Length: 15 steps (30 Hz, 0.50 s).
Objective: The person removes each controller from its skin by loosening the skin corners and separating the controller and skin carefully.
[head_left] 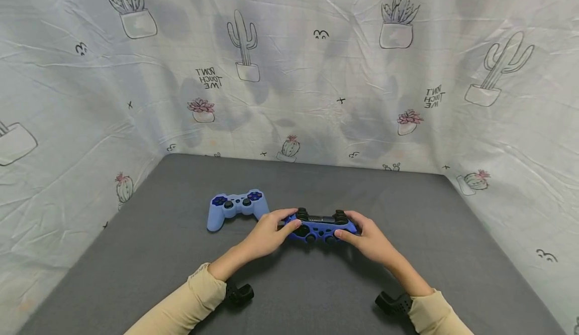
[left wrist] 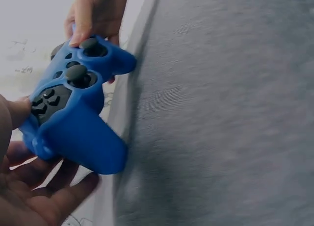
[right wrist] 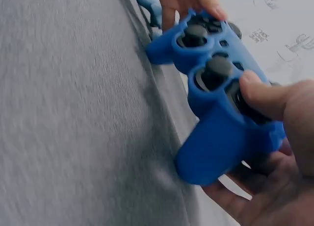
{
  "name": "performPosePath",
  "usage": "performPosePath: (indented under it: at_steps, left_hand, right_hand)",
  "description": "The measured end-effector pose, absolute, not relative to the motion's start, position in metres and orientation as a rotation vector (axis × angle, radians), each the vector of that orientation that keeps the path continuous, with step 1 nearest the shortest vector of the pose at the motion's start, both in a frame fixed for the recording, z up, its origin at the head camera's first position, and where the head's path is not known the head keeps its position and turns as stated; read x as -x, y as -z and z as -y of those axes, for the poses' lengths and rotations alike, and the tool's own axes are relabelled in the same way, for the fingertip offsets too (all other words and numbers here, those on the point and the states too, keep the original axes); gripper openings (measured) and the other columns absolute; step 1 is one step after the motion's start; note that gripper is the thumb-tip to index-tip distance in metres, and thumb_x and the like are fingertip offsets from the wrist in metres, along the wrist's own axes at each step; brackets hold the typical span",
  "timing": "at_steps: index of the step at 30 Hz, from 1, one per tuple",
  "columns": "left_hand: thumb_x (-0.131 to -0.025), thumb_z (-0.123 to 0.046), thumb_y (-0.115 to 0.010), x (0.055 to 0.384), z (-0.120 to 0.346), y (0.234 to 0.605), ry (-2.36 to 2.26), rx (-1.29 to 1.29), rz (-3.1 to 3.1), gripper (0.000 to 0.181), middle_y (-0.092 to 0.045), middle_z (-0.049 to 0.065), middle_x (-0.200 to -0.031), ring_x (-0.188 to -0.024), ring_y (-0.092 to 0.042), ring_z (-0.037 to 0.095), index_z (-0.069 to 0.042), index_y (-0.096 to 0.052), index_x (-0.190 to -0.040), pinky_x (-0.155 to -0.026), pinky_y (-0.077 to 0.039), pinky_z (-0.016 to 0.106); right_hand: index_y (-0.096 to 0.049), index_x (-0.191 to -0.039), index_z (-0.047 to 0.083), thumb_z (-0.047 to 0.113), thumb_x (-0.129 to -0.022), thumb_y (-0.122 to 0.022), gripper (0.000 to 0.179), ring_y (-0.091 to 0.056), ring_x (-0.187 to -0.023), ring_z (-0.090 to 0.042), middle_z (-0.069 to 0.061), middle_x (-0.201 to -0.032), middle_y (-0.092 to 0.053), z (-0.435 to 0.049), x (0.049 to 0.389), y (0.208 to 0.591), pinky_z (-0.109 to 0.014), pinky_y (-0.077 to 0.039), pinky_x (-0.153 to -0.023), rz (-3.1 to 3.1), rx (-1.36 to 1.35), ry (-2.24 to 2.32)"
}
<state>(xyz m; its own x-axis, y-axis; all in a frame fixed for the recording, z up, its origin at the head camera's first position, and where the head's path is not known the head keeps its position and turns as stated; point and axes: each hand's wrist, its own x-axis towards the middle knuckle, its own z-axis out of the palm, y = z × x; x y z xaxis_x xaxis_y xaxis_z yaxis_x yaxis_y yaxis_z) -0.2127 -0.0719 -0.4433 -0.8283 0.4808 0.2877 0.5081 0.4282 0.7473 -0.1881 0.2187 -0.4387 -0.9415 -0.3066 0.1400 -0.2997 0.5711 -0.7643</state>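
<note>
Both hands grip one game controller (head_left: 320,228) in a darker blue cover, with black sticks and buttons. My left hand (head_left: 267,233) pinches its left end, the thumb on top by the direction pad and the fingers underneath. At the other end my right hand (head_left: 368,239) does the same, its thumb over the button cluster. In the left wrist view the controller (left wrist: 73,93) tilts above the grey cloth. A second, lighter blue game controller (head_left: 237,206) lies on the table, just left of and behind the left hand; its right grip is partly hidden.
A grey cloth-covered table (head_left: 298,295) spreads beneath the hands. White curtains (head_left: 289,74) printed with cacti and potted plants hang behind it and along both sides. Each wrist bears a black camera mount, one of them the left wrist mount (head_left: 240,294).
</note>
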Motion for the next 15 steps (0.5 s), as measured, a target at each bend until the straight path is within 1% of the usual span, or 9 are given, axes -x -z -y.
performPosePath:
  at_steps: [2,5,6,8,9,11,12,15]
  left_hand:
    - [-0.103,-0.042,-0.051,0.215,0.073,0.441,1.372,0.917,2.645,0.053,-0.054,0.011,-0.139,-0.128,-0.048,0.023,-0.005,-0.053,-0.140,-0.099,-0.043,0.042]
    - [-0.105,-0.040,-0.047,0.221,0.074,0.438,1.338,0.924,2.652,0.052,-0.056,0.013,-0.136,-0.126,-0.051,0.025,-0.002,-0.054,-0.139,-0.101,-0.042,0.044]
    - [-0.105,-0.039,-0.046,0.223,0.074,0.437,1.322,0.925,2.653,0.051,-0.057,0.013,-0.135,-0.125,-0.052,0.025,-0.001,-0.055,-0.138,-0.101,-0.042,0.043]
    - [-0.107,-0.038,-0.043,0.227,0.074,0.437,1.302,0.925,2.658,0.049,-0.060,0.013,-0.131,-0.123,-0.054,0.025,0.000,-0.057,-0.135,-0.101,-0.041,0.044]
    - [-0.107,-0.037,-0.042,0.228,0.074,0.436,1.301,0.921,2.666,0.048,-0.061,0.012,-0.130,-0.122,-0.054,0.024,-0.001,-0.058,-0.134,-0.101,-0.041,0.043]
    - [-0.107,-0.038,-0.042,0.231,0.074,0.437,1.316,0.920,2.686,0.047,-0.063,0.010,-0.127,-0.120,-0.056,0.023,-0.003,-0.059,-0.133,-0.099,-0.043,0.043]
    - [-0.106,-0.039,-0.044,0.231,0.075,0.437,1.336,0.919,2.702,0.047,-0.062,0.009,-0.127,-0.119,-0.056,0.022,-0.004,-0.059,-0.134,-0.098,-0.043,0.043]
    - [-0.101,-0.042,-0.055,0.232,0.077,0.439,1.386,0.922,2.749,0.050,-0.062,0.007,-0.124,-0.110,-0.058,0.018,-0.008,-0.055,-0.138,-0.092,-0.047,0.041]
  right_hand:
    - [-0.042,-0.144,-0.004,0.037,-0.094,-0.068,0.070,-0.057,-0.106,-0.030,-0.019,-0.121,-0.059,-0.216,0.188,0.438,-0.047,-0.047,-0.087,-2.776,0.484,1.377]
    - [-0.046,-0.141,-0.004,0.035,-0.094,-0.069,0.066,-0.057,-0.088,-0.024,-0.012,-0.103,-0.063,-0.210,0.190,0.435,-0.041,-0.048,-0.080,-2.737,0.405,1.465]
    - [-0.047,-0.141,-0.004,0.035,-0.094,-0.069,0.065,-0.058,-0.088,-0.023,-0.011,-0.101,-0.064,-0.208,0.191,0.434,-0.041,-0.048,-0.082,-2.715,0.370,1.499]
    - [-0.049,-0.139,-0.005,0.034,-0.094,-0.069,0.063,-0.059,-0.097,-0.023,-0.012,-0.110,-0.065,-0.206,0.193,0.433,-0.043,-0.047,-0.089,-2.688,0.298,1.555]
    - [-0.050,-0.138,-0.006,0.034,-0.094,-0.069,0.063,-0.059,-0.099,-0.023,-0.013,-0.113,-0.064,-0.204,0.193,0.433,-0.044,-0.047,-0.090,-2.671,0.259,1.577]
    - [-0.050,-0.137,-0.007,0.034,-0.094,-0.069,0.063,-0.059,-0.100,-0.024,-0.014,-0.113,-0.064,-0.203,0.194,0.434,-0.045,-0.047,-0.089,-2.626,0.176,1.617]
    - [-0.050,-0.137,-0.007,0.033,-0.094,-0.069,0.062,-0.060,-0.099,-0.023,-0.014,-0.112,-0.064,-0.203,0.194,0.434,-0.044,-0.049,-0.087,-2.602,0.133,1.642]
    - [-0.054,-0.132,-0.008,0.031,-0.095,-0.068,0.056,-0.062,-0.090,-0.021,-0.013,-0.104,-0.064,-0.203,0.195,0.436,-0.040,-0.053,-0.077,-2.513,0.041,1.730]
